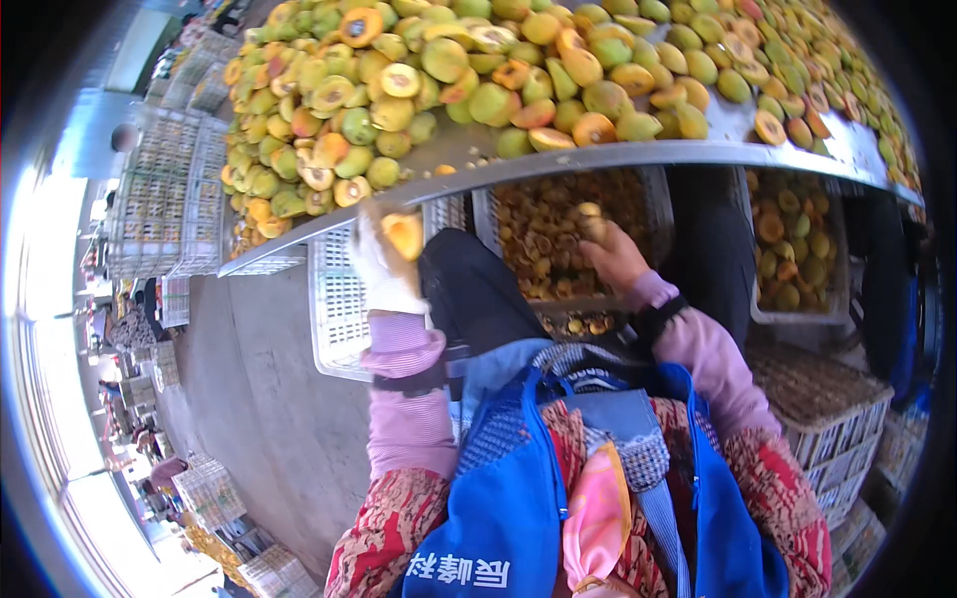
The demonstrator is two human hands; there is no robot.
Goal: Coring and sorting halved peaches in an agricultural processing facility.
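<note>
My left hand (375, 264), in a white glove and blurred by motion, holds a peach half (405, 235) with its orange cut face showing. It is just below the metal table edge, above a white plastic crate (340, 311). My bare right hand (615, 256) is closed, with a small yellowish-brown piece (589, 210) at its fingertips. That piece looks like a peach pit, but its details are too small to confirm. Under the right hand stands a crate of brown pits and scraps (538, 234). Whole and halved peaches (446, 60) are heaped on the table.
The metal table rim (558, 159) curves across in front of me. Another crate of peaches (795, 244) stands under it at the right. A stacked crate (837, 429) is by my right elbow. Crates (164, 194) are piled at the far left beside the grey floor (269, 399).
</note>
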